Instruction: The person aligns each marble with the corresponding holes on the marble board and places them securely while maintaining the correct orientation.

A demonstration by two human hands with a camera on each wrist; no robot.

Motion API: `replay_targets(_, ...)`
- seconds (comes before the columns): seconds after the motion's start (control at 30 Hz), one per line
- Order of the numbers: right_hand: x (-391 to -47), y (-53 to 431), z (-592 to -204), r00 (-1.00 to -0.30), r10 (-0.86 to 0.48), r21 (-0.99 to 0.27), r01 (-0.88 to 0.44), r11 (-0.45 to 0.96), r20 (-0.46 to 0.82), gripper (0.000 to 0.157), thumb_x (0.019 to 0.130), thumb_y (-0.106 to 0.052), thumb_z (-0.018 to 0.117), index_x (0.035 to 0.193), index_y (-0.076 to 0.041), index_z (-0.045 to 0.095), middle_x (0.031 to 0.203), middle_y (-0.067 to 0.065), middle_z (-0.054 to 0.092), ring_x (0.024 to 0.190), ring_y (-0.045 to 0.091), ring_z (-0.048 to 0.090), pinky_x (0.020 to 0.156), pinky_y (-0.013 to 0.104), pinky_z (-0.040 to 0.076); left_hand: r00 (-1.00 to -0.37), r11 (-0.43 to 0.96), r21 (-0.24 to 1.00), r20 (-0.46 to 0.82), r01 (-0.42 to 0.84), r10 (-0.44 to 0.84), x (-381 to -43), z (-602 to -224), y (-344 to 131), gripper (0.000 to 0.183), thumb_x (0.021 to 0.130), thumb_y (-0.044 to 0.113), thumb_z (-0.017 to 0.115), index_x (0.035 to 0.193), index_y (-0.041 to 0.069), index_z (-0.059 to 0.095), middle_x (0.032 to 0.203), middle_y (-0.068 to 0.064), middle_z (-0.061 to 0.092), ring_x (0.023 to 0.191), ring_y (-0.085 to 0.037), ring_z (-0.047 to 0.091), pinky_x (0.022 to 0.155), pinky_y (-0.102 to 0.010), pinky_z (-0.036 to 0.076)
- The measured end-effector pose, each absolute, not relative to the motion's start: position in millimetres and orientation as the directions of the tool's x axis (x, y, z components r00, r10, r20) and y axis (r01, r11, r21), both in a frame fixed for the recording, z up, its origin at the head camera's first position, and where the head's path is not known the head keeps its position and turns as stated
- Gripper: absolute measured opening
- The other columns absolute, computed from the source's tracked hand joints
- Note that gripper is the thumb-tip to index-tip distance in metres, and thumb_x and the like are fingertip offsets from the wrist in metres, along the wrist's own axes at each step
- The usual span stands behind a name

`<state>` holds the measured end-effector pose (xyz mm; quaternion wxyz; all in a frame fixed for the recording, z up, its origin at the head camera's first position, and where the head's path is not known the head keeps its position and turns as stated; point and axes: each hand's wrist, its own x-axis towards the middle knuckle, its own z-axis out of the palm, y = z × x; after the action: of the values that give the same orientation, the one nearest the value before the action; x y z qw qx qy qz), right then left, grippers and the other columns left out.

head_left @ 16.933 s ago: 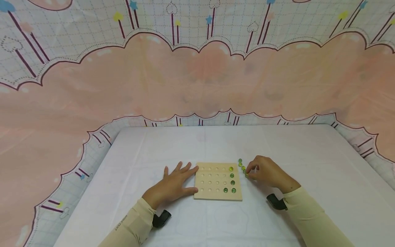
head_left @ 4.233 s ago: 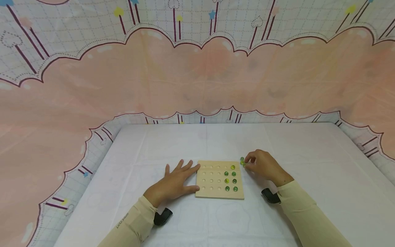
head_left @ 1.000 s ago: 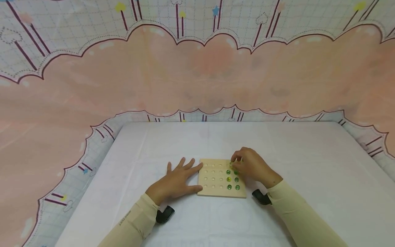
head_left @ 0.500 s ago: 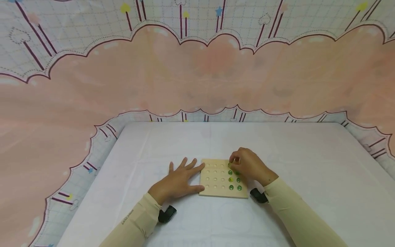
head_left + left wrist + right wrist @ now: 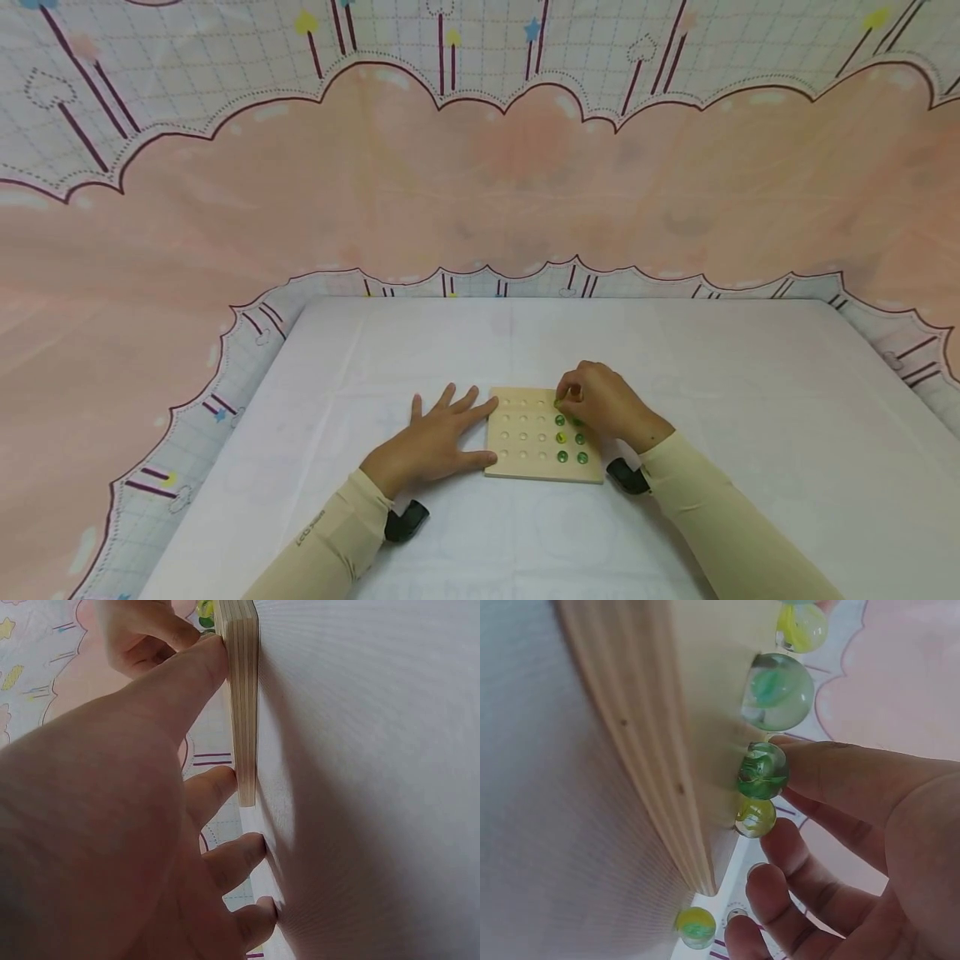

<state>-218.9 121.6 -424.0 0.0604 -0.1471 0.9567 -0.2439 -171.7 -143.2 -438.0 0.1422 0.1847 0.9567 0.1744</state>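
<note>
A square wooden board [image 5: 522, 469] with rows of round hollows lies on the white table. Glass marbles, green [image 5: 562, 457] and yellow [image 5: 561, 437], sit in its two right-hand columns. My left hand [image 5: 423, 446] is spread flat, thumb and forefinger touching the board's left edge. Over the board's far right part, my right hand [image 5: 607, 404] pinches a yellowish marble [image 5: 558, 404] between thumb and forefinger at the far end of the second column from the right. In the right wrist view the thumb hides that marble; a green marble [image 5: 763, 771] stands in front.
A loose yellow-green marble [image 5: 696, 928] lies on the table beyond the board in the right wrist view; the right hand covers that spot in the head view. White cloth covers the table [image 5: 420, 342]. A patterned pink curtain [image 5: 480, 200] hangs behind.
The second column from the right has gained marbles, while the loose row beside the board shrank. My right hand moved left from that row onto the board with a marble. The left hand stayed.
</note>
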Motion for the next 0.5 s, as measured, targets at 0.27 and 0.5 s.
replay_targets(0.27,-218.8,121.2,-421.5,-0.947,-0.320,-0.490,-0.262,0.831,-0.037,0.005,0.087,-0.013,0.077,0.092,-0.012,0.076,0.087,0.003,0.061,0.082,0.018,0.053,0.072,0.030,0.048,-0.891,0.871,0.385,-0.208,0.304,0.403,-173.4,-437.8,-143.8,0.081,0.087,0.064,0.066,0.156,0.041,0.031,0.167,0.001,0.022,0.157,-0.034,0.004,0.117,-0.072,-0.003)
replay_targets(0.5,-214.2,127.2,-416.0,-0.953,-0.300,-0.508,-0.243,0.826,-0.031,0.008,0.089,-0.012,0.071,0.096,-0.011,0.076,0.091,0.004,0.062,0.084,0.020,0.053,0.071,0.031,0.048,-0.890,0.862,0.401,-0.199,0.309,0.411,-173.0,-437.0,-143.8,0.081,0.086,0.063,0.067,0.156,0.041,0.032,0.167,0.000,0.023,0.157,-0.034,0.005,0.117,-0.072,-0.004)
